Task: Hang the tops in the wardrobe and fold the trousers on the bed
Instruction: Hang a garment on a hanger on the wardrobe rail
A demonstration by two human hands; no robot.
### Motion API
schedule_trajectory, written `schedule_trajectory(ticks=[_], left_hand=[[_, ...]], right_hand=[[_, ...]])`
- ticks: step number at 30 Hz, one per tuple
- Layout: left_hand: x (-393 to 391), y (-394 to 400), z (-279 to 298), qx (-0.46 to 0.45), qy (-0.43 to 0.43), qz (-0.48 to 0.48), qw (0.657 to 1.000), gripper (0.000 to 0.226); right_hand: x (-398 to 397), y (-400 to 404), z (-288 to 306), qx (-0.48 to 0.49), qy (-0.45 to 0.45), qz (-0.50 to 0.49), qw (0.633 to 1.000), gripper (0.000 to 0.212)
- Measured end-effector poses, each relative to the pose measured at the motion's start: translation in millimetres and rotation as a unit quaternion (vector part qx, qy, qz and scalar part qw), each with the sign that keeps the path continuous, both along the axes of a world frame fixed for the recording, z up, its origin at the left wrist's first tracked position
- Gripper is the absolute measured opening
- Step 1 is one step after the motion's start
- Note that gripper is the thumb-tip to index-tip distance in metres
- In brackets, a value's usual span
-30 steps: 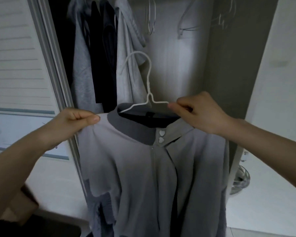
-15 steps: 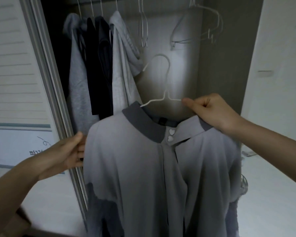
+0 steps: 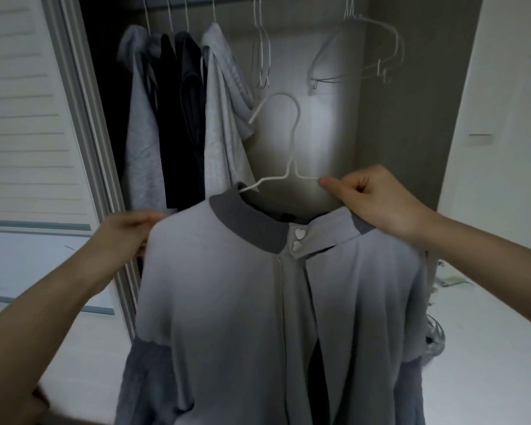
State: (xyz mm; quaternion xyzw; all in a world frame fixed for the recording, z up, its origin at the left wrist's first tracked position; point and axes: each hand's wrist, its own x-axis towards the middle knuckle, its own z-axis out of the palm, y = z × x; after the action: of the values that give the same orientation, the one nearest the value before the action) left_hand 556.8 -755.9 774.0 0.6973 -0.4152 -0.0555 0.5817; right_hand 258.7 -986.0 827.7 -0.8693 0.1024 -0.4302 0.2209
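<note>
One grey top (image 3: 258, 286) hangs on one white wire hanger (image 3: 288, 167), held up in front of the open wardrobe (image 3: 396, 133). The right hand (image 3: 377, 200) pinches the hanger's wire, the left hand (image 3: 129, 237) pinches the top's shoulder. Inside, four hung clothes (image 3: 178, 118) are at the left (two grey, two dark) and several empty hangers (image 3: 359, 53) at the right, their number unclear. The sliding door (image 3: 83, 118) stands at the left. Compared with half a second ago, the left hand has come up to the shoulder

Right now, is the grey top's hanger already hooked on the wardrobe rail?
No, the white hanger hangs free below the rail, held up by the right hand with the grey top on it.
</note>
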Motion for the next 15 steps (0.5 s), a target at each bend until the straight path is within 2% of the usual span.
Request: schedule_trajectory(ticks=[2, 5, 6, 10, 11, 13, 15], left_hand=[[-26.5, -8.9, 18.4, -0.035, -0.082, -0.007, 0.996, 0.025], [-61.9, -16.0, 23.4, -0.003, -0.294, -0.01, 0.956, 0.026], [-64.8, -18.2, 19.9, -0.013, -0.303, -0.013, 0.953, 0.027], [-53.1, -18.3, 17.5, -0.131, -0.159, -0.01, 0.979, 0.035], [-46.6, -16.0, 21.5, -0.139, -0.151, 0.009, 0.979, 0.032], [-31.0, -10.4, 28.1, -0.158, -0.134, 0.039, 0.978, 0.032], [-21.3, -7.3, 34.7, -0.163, -0.138, 0.04, 0.976, 0.033]], right_hand=[[10.3, 1.3, 1.2, 0.024, -0.001, -0.02, 1.0, 0.063], [24.1, 9.9, 1.2, 0.03, 0.012, -0.024, 0.999, 0.065], [27.6, 14.3, -0.2, 0.006, 0.014, -0.02, 1.0, 0.063], [23.0, 20.2, 2.8, -0.078, -0.034, 0.015, 0.996, 0.03], [18.1, 15.4, 5.9, -0.113, -0.033, -0.003, 0.993, 0.032], [9.2, 4.9, 6.5, -0.176, 0.03, -0.07, 0.981, 0.045], [4.8, 3.5, 2.8, -0.159, 0.067, -0.06, 0.983, 0.05]])
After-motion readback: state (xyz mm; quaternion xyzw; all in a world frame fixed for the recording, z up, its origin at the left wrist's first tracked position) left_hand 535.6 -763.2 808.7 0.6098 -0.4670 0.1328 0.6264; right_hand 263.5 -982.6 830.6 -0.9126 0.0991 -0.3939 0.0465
